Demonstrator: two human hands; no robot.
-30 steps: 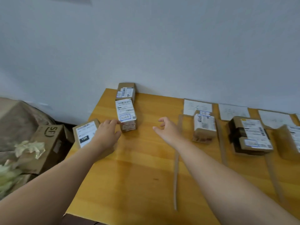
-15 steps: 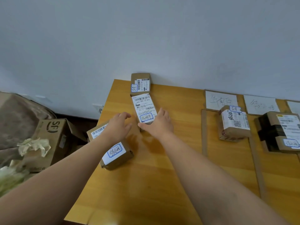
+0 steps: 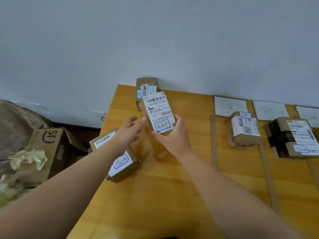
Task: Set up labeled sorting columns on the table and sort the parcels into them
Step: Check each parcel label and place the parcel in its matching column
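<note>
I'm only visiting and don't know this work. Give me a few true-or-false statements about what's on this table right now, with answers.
1. The right hand holds a white-labelled parcel in its grip. True.
2. The left hand is clenched round a parcel. False: its fingers are straight, next to the held parcel.
3. The paper column labels lie at the back of the table, by the wall. True.
4. The box marked SF stands on the table. False: it sits off the table, lower down to the left.
5. Blue tape divides the columns. False: brown cardboard strips divide them.
</note>
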